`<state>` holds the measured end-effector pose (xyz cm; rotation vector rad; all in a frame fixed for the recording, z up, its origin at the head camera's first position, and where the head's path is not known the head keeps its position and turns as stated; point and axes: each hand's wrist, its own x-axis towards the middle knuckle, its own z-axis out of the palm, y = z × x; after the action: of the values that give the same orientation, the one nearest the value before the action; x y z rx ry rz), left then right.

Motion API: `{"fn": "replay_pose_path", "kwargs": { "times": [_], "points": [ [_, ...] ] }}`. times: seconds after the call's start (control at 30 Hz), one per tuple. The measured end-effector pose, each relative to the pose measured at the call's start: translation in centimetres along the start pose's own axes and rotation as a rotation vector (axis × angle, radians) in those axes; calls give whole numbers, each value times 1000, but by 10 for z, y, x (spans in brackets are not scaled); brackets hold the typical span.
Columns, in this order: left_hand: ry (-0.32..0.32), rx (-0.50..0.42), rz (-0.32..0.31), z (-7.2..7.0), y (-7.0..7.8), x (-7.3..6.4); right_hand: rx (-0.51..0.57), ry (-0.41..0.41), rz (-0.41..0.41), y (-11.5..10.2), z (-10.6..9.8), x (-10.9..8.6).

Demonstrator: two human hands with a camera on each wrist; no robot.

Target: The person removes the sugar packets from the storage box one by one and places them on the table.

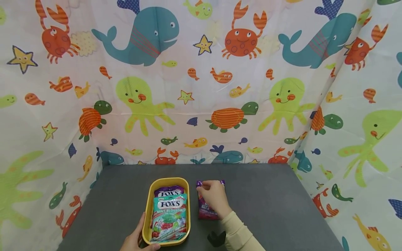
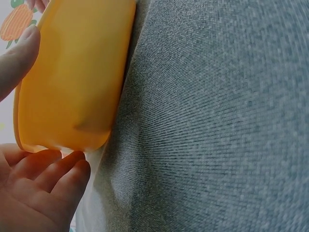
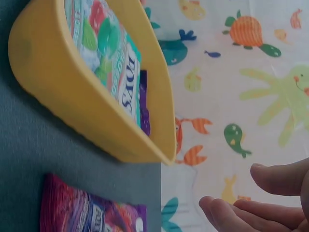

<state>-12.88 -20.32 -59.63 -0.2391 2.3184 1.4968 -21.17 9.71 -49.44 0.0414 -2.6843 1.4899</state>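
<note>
A yellow plastic tub (image 1: 146,223) stands on the grey table, holding a green FOX'S Mint Blossom candy bag (image 1: 169,218) over a purple FOX'S candy bag (image 1: 160,191). My left hand (image 1: 136,238) grips the tub's near left corner, its thumb and fingers on adjoining sides in the left wrist view. To the tub's right lies another purple candy bag (image 1: 208,213), flat on the table. My right hand (image 1: 215,196) hovers over its far end and hides part of it. In the right wrist view, a gap shows between thumb and fingers (image 3: 219,212), with nothing between them.
Grey cloth (image 1: 267,202) covers the table. A white curtain (image 1: 194,94) printed with sea animals hangs behind it and on both sides. A small dark shape (image 1: 216,239) lies by the right sleeve (image 1: 240,233).
</note>
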Motion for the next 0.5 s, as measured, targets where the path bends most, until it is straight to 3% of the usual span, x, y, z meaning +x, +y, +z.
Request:
{"fn": "replay_pose_path", "kwargs": {
  "times": [0.5],
  "points": [
    [8,12,0,0,1,-2,14,-135,-40,-20,40,-10]
  ]
}}
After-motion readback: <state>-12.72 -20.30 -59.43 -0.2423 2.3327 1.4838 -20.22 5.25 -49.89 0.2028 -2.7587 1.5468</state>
